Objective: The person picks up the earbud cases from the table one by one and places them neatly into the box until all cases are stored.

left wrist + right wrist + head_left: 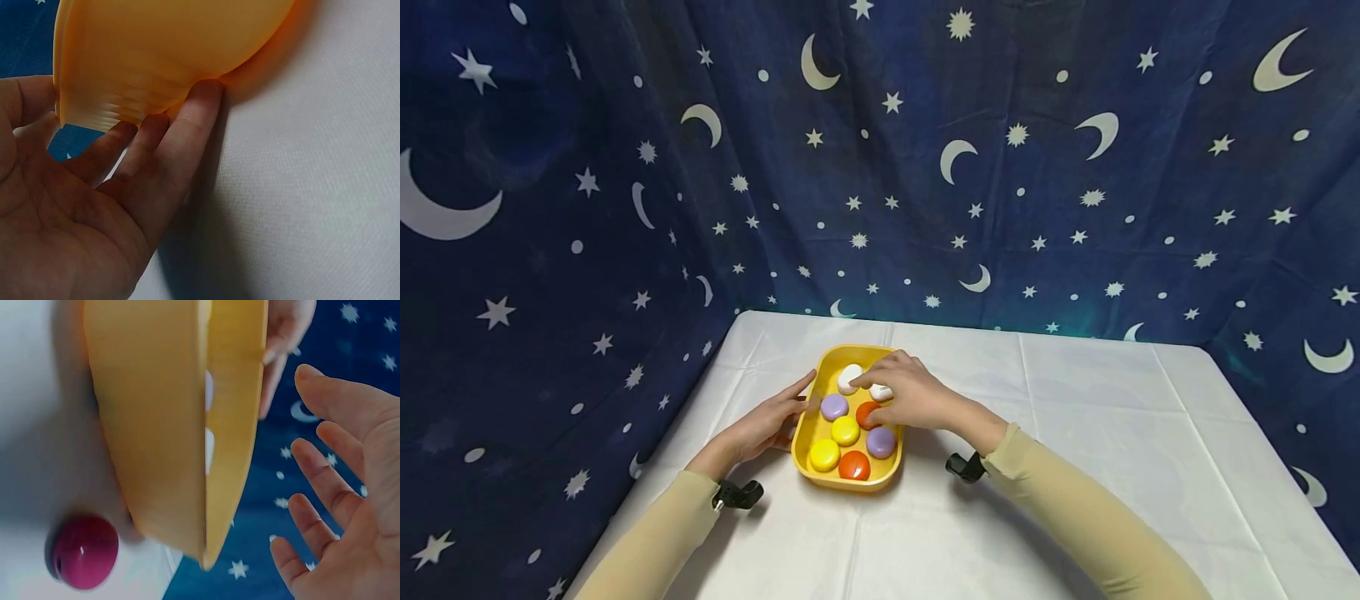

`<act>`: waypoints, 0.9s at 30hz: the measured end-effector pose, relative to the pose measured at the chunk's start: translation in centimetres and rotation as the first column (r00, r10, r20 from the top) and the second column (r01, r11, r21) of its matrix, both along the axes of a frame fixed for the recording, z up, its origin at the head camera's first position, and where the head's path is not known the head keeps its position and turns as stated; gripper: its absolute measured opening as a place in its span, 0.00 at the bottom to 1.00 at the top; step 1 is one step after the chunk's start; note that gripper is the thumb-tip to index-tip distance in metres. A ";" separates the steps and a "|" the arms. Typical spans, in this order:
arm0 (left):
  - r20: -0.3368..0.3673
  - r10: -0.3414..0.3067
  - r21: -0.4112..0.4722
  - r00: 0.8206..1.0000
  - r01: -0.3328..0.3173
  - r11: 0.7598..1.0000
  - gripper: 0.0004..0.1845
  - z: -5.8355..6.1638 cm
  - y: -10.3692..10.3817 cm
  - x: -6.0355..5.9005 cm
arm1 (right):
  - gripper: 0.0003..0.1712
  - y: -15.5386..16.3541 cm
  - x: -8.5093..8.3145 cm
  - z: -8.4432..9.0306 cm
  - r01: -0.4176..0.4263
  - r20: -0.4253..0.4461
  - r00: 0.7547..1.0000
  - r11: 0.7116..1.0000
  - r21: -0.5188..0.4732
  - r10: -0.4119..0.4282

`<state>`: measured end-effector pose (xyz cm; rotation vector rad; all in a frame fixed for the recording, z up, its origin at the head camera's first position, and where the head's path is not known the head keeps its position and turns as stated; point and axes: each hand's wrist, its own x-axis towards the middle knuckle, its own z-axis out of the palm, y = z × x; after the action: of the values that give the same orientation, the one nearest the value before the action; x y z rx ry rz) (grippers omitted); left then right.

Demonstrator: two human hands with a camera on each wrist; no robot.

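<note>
The right hand (910, 398) is hovering with relaxed, spread fingers, holding nothing, directly over the white round plastic discs (850, 377) lying just under its fingertips at the far end of the yellow plastic tray (808, 442), while the left hand (771, 427) is pressing straight fingers against the tray's left wall on the white-clothed worktop (1075, 433).

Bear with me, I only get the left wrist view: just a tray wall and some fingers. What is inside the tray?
Observer: The head view shows eight round pieces in the yellow tray: two white, two purple, two yellow, two orange.
Operator: Where is the right hand?
Observer: The right hand is over the tray's far end, with its fingers by a white piece.
Operator: Anything outside the tray?
Observer: The right wrist view shows a magenta round piece on the table beside the tray.
</note>
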<state>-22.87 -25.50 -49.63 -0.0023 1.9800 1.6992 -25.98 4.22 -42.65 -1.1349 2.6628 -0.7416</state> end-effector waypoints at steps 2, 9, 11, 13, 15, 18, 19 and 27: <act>-0.004 0.000 0.002 1.000 0.000 1.000 0.35 0.0 0.0 0.0 | 0.30 0.9 -0.1 0.3 0.026 0.003 1.000 0.999 -0.025 -0.026; 0.000 0.001 0.007 1.000 -0.001 1.000 0.35 -0.2 0.1 0.1 | 0.32 4.2 -0.3 0.8 0.133 0.021 0.991 0.989 -0.071 -0.132; -0.002 0.002 0.005 1.000 -0.002 1.000 0.35 -0.2 0.1 0.1 | 0.33 5.1 -0.4 0.8 0.166 0.034 0.986 0.983 -0.082 -0.164; -0.003 0.003 0.002 1.000 -0.003 1.000 0.35 -0.2 0.0 0.1 | 0.34 5.8 -0.5 0.6 0.183 0.039 0.983 0.979 -0.094 -0.180; -0.003 0.004 0.000 1.000 -0.004 1.000 0.35 -0.2 0.0 0.1 | 0.34 6.4 -0.6 0.5 0.194 0.042 0.981 0.975 -0.106 -0.191; -0.005 0.002 -0.005 1.000 -0.003 1.000 0.35 -0.2 0.0 0.1 | 0.35 7.3 -0.8 0.1 0.211 0.037 0.977 0.972 -0.109 -0.208; -0.006 0.003 -0.007 1.000 -0.003 1.000 0.35 -0.2 0.0 0.1 | 0.35 7.5 -0.8 0.0 0.215 0.036 0.977 0.970 -0.110 -0.212; -0.010 0.002 -0.021 1.000 -0.002 1.000 0.35 -0.1 0.0 0.1 | 0.36 9.0 -1.2 -1.2 0.248 0.054 0.968 0.964 -0.092 -0.244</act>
<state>-22.81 -25.47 -49.73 -0.0034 2.0053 1.6826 -27.20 13.20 -43.87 -0.8039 2.7898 -0.9355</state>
